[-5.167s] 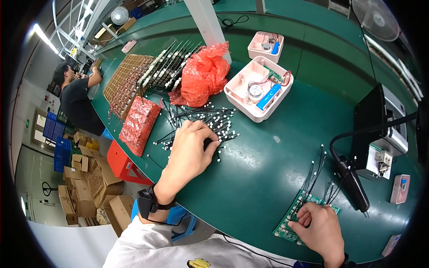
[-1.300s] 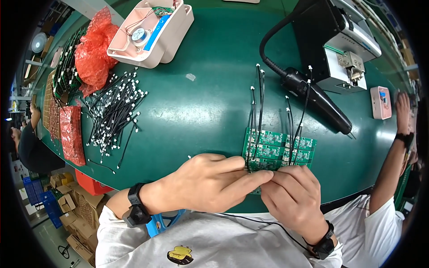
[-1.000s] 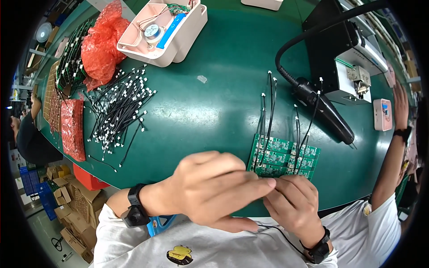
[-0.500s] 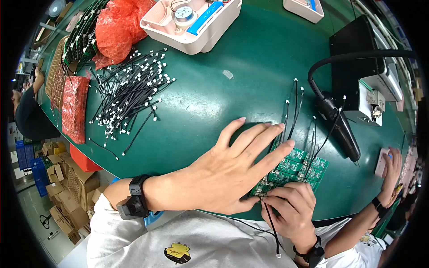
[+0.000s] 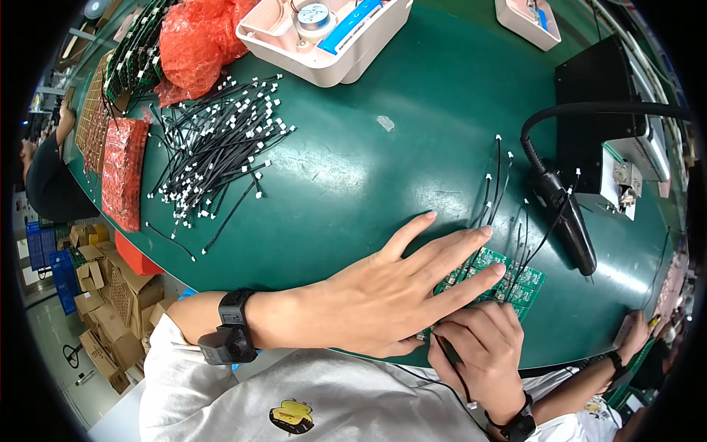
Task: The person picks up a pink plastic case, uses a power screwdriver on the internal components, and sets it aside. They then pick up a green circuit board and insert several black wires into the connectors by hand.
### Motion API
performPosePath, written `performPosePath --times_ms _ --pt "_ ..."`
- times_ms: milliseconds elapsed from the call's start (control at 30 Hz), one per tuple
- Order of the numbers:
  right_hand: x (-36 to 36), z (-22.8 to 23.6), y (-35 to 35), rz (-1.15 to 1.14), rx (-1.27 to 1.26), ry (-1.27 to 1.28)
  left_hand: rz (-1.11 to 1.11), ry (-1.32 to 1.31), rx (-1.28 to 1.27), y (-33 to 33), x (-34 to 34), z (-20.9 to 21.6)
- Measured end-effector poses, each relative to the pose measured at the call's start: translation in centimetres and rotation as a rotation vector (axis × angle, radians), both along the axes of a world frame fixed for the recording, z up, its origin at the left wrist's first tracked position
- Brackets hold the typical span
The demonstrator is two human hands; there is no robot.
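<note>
A green panel of small circuit boards (image 5: 527,289) lies near the table's front edge, several thin black cables standing up from it. My left hand (image 5: 383,300) stretches over the panel with its fingers spread, its thumb bent down by the near left edge. At the panel's near edge my right hand (image 5: 482,346) has its fingers closed on a black cable (image 5: 462,384), whose white plug dangles below the hand. The fingers hide where that cable meets the panel.
A heap of black cables (image 5: 213,155) lies left, beside red bubble wrap packs (image 5: 124,173). At the far side stands a white housing (image 5: 324,70). A black soldering iron (image 5: 563,214) and a black box (image 5: 596,96) are on the right, near another person's hand (image 5: 635,335).
The view has shifted slightly, moving the table things. My right hand's cable now hangs closer to the palm. My left fingers reach a little farther right. The other person's hand has moved nearer.
</note>
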State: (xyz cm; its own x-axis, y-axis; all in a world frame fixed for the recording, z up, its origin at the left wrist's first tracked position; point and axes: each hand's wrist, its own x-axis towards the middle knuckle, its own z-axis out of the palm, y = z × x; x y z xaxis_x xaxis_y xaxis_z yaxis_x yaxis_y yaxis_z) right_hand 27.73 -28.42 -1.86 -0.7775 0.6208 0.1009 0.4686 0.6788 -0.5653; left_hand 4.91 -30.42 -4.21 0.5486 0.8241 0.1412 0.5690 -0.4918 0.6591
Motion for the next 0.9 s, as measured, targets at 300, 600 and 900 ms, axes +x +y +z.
performPosePath --times_ms 300,600,900 --pt "-0.6 1.4 1.1 -0.055 -0.184 -0.133 -0.001 -0.003 -0.012 -0.3 0.0 -0.2" --pt "-1.9 3.0 2.6 -0.111 -0.282 -0.268 -0.006 -0.062 -0.05 0.2 0.2 0.3" --pt "-1.3 4.3 1.9 -0.004 -0.369 -0.114 0.026 -0.09 0.036 -0.4 -0.7 0.3"
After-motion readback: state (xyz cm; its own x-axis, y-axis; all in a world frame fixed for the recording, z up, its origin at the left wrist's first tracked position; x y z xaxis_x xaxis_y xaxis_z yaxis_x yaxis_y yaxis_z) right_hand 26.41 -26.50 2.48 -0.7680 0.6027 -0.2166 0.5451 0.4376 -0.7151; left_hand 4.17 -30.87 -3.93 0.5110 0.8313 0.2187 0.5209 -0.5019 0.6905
